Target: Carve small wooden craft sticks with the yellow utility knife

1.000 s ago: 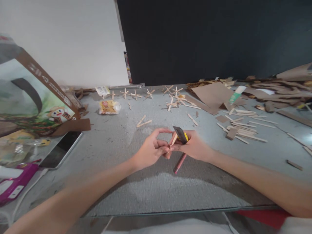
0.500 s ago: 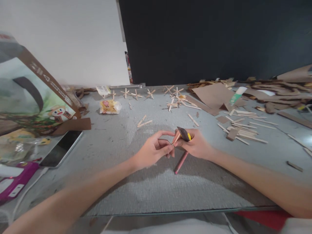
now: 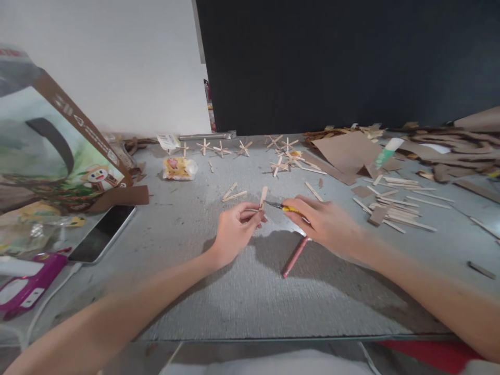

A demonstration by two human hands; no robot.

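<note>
Between its fingertips, my left hand point(image 3: 236, 229) pinches a short wooden stick point(image 3: 263, 197) that points up and away. My right hand point(image 3: 322, 221) is closed around a yellow utility knife point(image 3: 294, 210), its dark blade point(image 3: 273, 204) pointing left, close to the stick. A reddish pencil point(image 3: 295, 258) lies on the grey table point(image 3: 234, 307) below my right hand. Two stick pieces point(image 3: 234, 196) form a V beyond my left hand, and a single stick point(image 3: 313, 191) lies beyond my right hand.
Small stick stars point(image 3: 244, 148) stand along the back. Loose sticks point(image 3: 406, 213), brown cardboard point(image 3: 344, 151) and a glue stick point(image 3: 388, 152) lie at right. At left are a phone point(image 3: 103, 234), a purple device point(image 3: 33, 284), a printed box point(image 3: 70, 146) and a yellow packet point(image 3: 178, 169).
My hands have moved apart. The knife blade has swung down to point left, and the stick in my left hand now stands out clearly. The view has shifted slightly.
</note>
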